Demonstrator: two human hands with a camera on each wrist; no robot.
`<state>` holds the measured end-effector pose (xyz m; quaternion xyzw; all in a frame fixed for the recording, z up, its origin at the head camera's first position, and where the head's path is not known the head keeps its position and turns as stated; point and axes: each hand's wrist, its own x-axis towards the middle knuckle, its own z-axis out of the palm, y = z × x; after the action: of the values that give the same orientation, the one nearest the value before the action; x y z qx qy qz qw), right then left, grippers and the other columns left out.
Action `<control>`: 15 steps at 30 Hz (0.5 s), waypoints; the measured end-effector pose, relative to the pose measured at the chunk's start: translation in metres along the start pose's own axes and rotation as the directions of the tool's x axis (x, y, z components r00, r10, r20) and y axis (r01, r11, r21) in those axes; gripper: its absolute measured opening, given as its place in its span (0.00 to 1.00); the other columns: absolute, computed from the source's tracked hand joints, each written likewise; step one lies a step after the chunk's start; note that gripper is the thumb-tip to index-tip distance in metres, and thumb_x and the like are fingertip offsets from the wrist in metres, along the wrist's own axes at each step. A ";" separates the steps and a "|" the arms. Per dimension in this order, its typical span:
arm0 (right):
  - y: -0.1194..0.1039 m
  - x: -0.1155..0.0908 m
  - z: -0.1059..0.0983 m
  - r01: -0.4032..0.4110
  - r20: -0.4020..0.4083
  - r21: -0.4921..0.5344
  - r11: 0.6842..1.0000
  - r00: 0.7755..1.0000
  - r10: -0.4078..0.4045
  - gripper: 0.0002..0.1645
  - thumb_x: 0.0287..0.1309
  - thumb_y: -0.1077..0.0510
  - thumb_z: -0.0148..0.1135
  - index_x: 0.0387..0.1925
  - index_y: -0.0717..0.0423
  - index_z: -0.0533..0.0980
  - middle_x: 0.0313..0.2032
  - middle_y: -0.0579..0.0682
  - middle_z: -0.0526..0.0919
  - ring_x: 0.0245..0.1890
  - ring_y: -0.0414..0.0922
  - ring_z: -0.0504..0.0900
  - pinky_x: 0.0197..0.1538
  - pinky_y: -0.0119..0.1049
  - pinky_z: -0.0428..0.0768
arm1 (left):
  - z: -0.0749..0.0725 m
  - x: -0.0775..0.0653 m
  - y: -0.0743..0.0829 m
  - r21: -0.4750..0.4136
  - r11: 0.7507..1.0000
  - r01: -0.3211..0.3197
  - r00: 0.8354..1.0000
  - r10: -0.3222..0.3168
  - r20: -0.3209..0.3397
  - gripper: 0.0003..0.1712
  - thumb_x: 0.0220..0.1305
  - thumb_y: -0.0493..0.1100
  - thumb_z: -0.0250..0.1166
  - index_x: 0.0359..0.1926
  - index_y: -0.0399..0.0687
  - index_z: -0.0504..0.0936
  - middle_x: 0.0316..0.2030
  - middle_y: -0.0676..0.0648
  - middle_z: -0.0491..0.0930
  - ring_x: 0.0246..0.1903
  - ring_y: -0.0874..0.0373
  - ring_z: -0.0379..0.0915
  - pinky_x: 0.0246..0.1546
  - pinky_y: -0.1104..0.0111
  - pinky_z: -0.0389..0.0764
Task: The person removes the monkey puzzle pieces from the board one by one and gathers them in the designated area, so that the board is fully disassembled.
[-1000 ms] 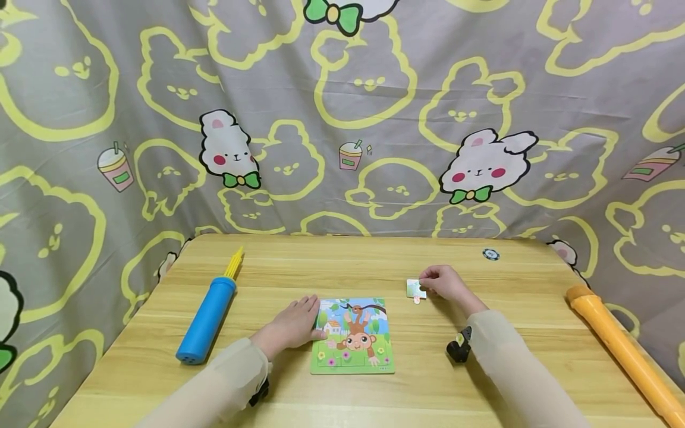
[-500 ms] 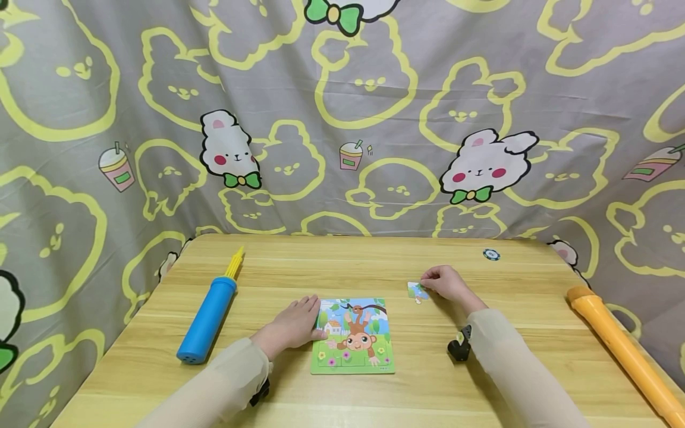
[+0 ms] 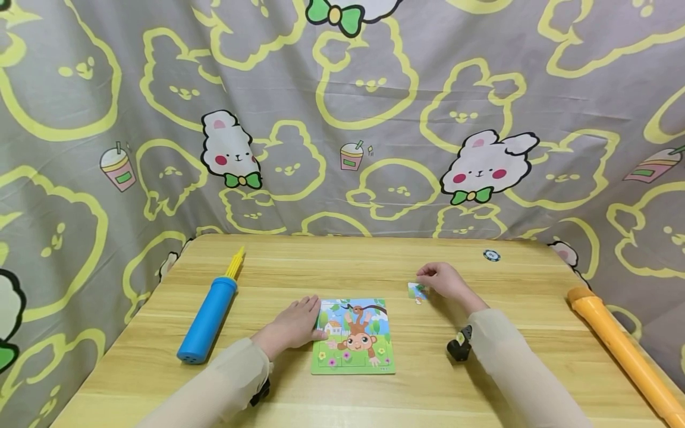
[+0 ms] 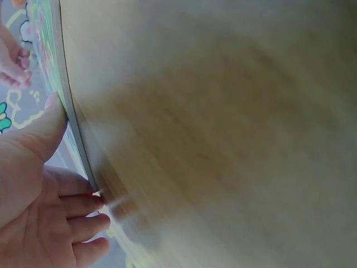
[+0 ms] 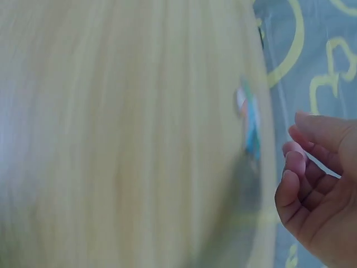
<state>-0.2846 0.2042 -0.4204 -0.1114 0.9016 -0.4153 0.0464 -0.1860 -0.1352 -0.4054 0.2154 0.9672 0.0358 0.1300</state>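
A monkey picture puzzle board (image 3: 353,336) lies flat on the wooden table (image 3: 374,261) near the front. My left hand (image 3: 293,326) rests flat beside its left edge with fingers straight. In the left wrist view the thumb of the left hand (image 4: 39,195) touches the board's edge (image 4: 56,84). A small loose puzzle piece (image 3: 415,291) lies on the table to the right of the board. My right hand (image 3: 444,280) hovers just right of it with fingers loosely curled. The right wrist view shows the right hand (image 5: 318,184) apart from the piece (image 5: 249,125), holding nothing.
A blue pump with a yellow tip (image 3: 207,315) lies at the left of the table. An orange tube (image 3: 621,351) runs along the right edge. A small round token (image 3: 491,255) sits at the back right. Printed cloth (image 3: 342,119) walls the table in.
The right hand laid the small piece flat on the table and let go of it, fingers lifting slightly away. The left hand has not moved.
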 end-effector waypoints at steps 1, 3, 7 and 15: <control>-0.005 -0.001 0.000 0.020 0.002 -0.008 1.000 1.000 -0.020 0.11 0.59 0.62 0.58 0.39 0.67 0.77 0.30 0.52 0.77 0.28 0.45 0.73 0.30 0.35 0.74 | 0.000 0.000 0.000 -0.001 1.000 0.000 1.000 0.000 0.000 0.44 0.62 0.59 0.56 0.66 0.30 0.57 0.66 0.35 0.54 0.65 0.42 0.47 0.64 0.54 0.52; -0.016 -0.001 0.003 0.049 0.001 -0.027 0.998 0.999 -0.049 0.10 0.59 0.62 0.59 0.38 0.66 0.78 0.30 0.51 0.77 0.30 0.45 0.72 0.30 0.35 0.74 | -0.001 0.000 0.000 0.000 1.000 -0.002 1.000 0.002 -0.002 0.44 0.61 0.59 0.56 0.65 0.30 0.57 0.66 0.35 0.54 0.65 0.42 0.48 0.64 0.54 0.52; -0.037 -0.003 0.013 0.106 0.020 -0.031 0.994 0.994 -0.106 0.10 0.59 0.62 0.59 0.39 0.67 0.78 0.29 0.49 0.77 0.29 0.45 0.72 0.30 0.36 0.73 | -0.002 -0.001 0.001 0.007 1.000 -0.010 1.000 0.010 -0.006 0.44 0.61 0.59 0.56 0.65 0.29 0.58 0.66 0.35 0.55 0.65 0.42 0.48 0.64 0.53 0.52; -0.068 -0.007 0.044 0.218 0.130 -0.012 0.976 0.968 -0.215 0.11 0.57 0.63 0.61 0.40 0.66 0.77 0.31 0.48 0.76 0.25 0.43 0.71 0.28 0.34 0.73 | -0.002 0.000 0.001 0.022 1.000 -0.009 1.000 0.009 0.001 0.44 0.62 0.60 0.55 0.65 0.30 0.58 0.66 0.35 0.54 0.65 0.43 0.48 0.64 0.54 0.53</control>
<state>-0.2593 0.1307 -0.3970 -0.2362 0.8847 -0.3978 0.0570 -0.1858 -0.1346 -0.4035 0.2214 0.9664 0.0256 0.1280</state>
